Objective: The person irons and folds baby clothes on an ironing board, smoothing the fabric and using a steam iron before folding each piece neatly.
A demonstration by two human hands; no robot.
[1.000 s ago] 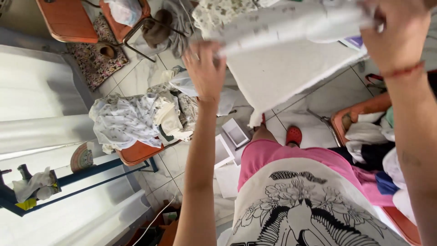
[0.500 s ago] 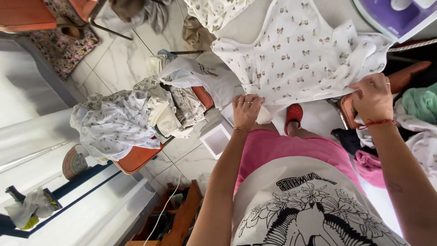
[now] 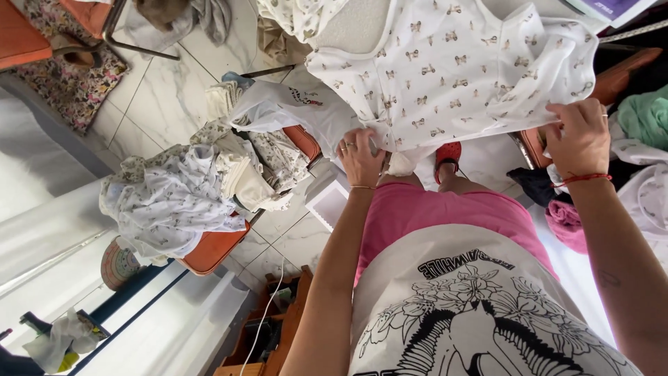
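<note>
A white baby garment [image 3: 459, 69] with small brown prints lies spread flat on a pale padded surface [image 3: 362, 24] in front of me. My left hand [image 3: 362, 157], with a ring and a thin bracelet, pinches the garment's near edge at its lower left corner. My right hand [image 3: 581, 139], with a red cord at the wrist, grips the near edge at the lower right. Both arms reach forward from my body, over my pink shorts [image 3: 445, 212] and printed white shirt [image 3: 480, 306].
An orange chair [image 3: 212, 247] at left carries a pile of printed white clothes [image 3: 181, 195] and a white plastic bag [image 3: 285, 108]. A red shoe [image 3: 447, 154] rests on the tiled floor. Green cloth [image 3: 647, 118] and pink cloth [image 3: 567, 223] lie at right. A patterned rug [image 3: 62, 90] lies far left.
A second ago both hands held the garment bunched up high. It has since come down and been spread flat, and both hands now hold its near edge.
</note>
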